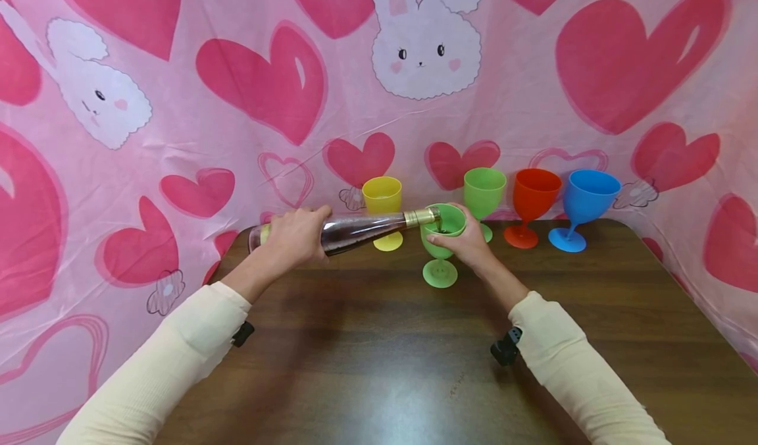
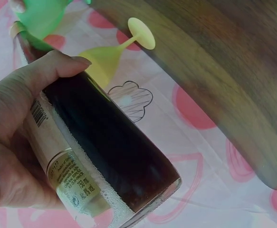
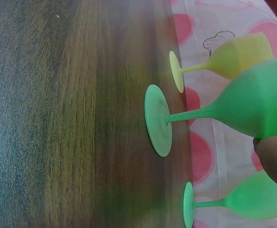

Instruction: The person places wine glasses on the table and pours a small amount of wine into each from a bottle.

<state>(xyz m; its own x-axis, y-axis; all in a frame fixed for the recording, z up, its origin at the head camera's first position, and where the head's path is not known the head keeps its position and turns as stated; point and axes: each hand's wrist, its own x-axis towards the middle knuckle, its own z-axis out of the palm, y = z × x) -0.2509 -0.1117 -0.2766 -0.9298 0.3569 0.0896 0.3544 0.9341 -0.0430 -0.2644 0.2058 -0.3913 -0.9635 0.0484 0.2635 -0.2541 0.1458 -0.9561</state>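
My left hand [image 1: 298,234] grips a glass wine bottle [image 1: 361,229] round its body, tilted nearly flat. In the left wrist view the bottle [image 2: 105,137] has dark red liquid inside and a pale label on its side. Its gold-banded neck lies over the rim of a light green goblet [image 1: 437,246], where a dark trickle shows at the mouth. With my right hand [image 1: 472,242] I hold that goblet by its bowl, thumb near the rim. Its round foot stands on the table, and the right wrist view shows the goblet's [image 3: 252,102] stem and foot uncovered.
Behind the bottle stands a yellow goblet [image 1: 381,198]. Another green goblet [image 1: 484,191], a red goblet [image 1: 535,198] and a blue goblet [image 1: 589,198] line the back right of the wooden table [image 1: 379,366]. A pink heart-and-rabbit cloth [image 1: 249,135] hangs behind the table.
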